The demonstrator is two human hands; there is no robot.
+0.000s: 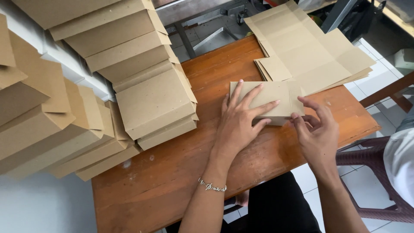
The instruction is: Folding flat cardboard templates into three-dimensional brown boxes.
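— Two hands, one item in work, head view. Left hand point(241, 123) lies flat, fingers spread, pressing down on the top of a part-folded brown cardboard box point(267, 100) near the far right of the wooden table point(172, 185). A bracelet point(212, 187) sits on that wrist.

— And the other hand?

— Right hand point(317, 133) is at the box's right end, fingertips curled against the end flap point(296, 97); it looks to be tucking it, not gripping. The hands are apart, one on top, one at the end.

— Stock finished?

— Many. Folded boxes point(151, 99) in leaning stacks fill the left side, with more rows point(47, 125) at the far left.

— Stock remaining?

— One pile of flat cut blanks point(310, 51) just behind the box, several sheets deep; exact count cannot be told. By my judgement, most of the lot is folded, and this box is near closing on its right end.

— Other entries?

— Purple plastic chair point(379, 172) at the right, tiled floor point(366, 116).
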